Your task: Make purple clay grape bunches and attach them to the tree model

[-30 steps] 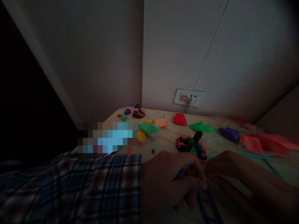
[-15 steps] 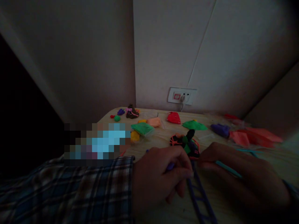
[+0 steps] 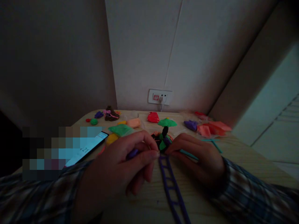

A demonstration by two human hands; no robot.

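Observation:
A purple clay ladder (image 3: 170, 188) lies flat on the wooden table, its rungs running toward me. At its far end, the thumb and forefinger of my left hand (image 3: 126, 158) are pinched together. A lump of purple clay (image 3: 132, 153) shows inside that hand's curled fingers. My right hand (image 3: 201, 155) is closed around a thin teal stick-like tool (image 3: 189, 154), with its fingertips beside the ladder's top. Just beyond both hands sits a black clay piece (image 3: 165, 131) with green, purple and orange parts, partly hidden by my fingers.
Clay bags lie behind: green (image 3: 120, 130), peach (image 3: 133, 123), red (image 3: 153, 117), purple (image 3: 191, 125) and coral (image 3: 215, 128). A brown clay figure (image 3: 111, 114) stands at back left. A lit phone (image 3: 90, 148) lies left, partly pixelated. Teal sticks (image 3: 216, 146) rest at right.
My view has swung to the right, so the table's things appear further left and more of the ladder shows. Both hands stay close together at the ladder's far end.

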